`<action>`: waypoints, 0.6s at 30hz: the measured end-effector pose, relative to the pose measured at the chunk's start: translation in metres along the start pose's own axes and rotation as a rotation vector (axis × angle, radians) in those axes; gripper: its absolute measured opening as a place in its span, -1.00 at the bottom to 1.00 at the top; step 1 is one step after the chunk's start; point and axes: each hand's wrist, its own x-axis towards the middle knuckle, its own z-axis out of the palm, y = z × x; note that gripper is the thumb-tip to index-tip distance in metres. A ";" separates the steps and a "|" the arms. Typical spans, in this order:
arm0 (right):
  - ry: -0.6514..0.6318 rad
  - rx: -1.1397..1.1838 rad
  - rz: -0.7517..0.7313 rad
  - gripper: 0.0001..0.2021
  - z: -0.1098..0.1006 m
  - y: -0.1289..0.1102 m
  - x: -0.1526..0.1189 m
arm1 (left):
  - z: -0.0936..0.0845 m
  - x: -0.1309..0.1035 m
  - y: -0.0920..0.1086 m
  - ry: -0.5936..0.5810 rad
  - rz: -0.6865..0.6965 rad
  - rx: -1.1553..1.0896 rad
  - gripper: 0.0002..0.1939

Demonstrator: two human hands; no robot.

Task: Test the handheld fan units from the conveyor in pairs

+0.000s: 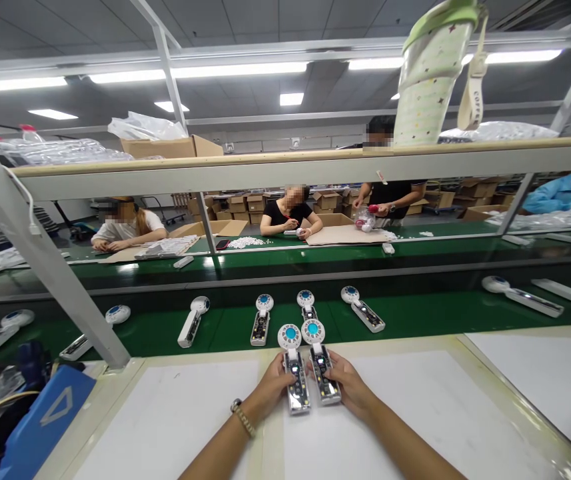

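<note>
Above the table (195,407), the left hand (268,388) curled around the left device (298,397) and the right hand (351,385) around the right device (329,395) hold them side by side, their round heads (290,335) perhaps touching.

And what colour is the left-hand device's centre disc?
The centre disc is bright blue, clearest in the head view.
</note>
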 end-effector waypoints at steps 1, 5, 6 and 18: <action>0.010 -0.008 -0.005 -0.51 0.000 0.000 0.000 | 0.001 -0.001 0.001 -0.006 0.000 -0.003 -0.49; 0.028 0.001 -0.017 -0.47 -0.003 0.002 0.001 | 0.006 -0.004 0.006 -0.024 -0.009 -0.005 -0.49; 0.032 0.008 -0.017 -0.46 -0.003 0.003 0.001 | 0.007 -0.004 0.007 -0.025 -0.011 -0.004 -0.49; 0.051 -0.001 0.001 -0.47 0.000 0.001 -0.001 | 0.010 -0.005 0.009 -0.026 -0.004 -0.021 -0.52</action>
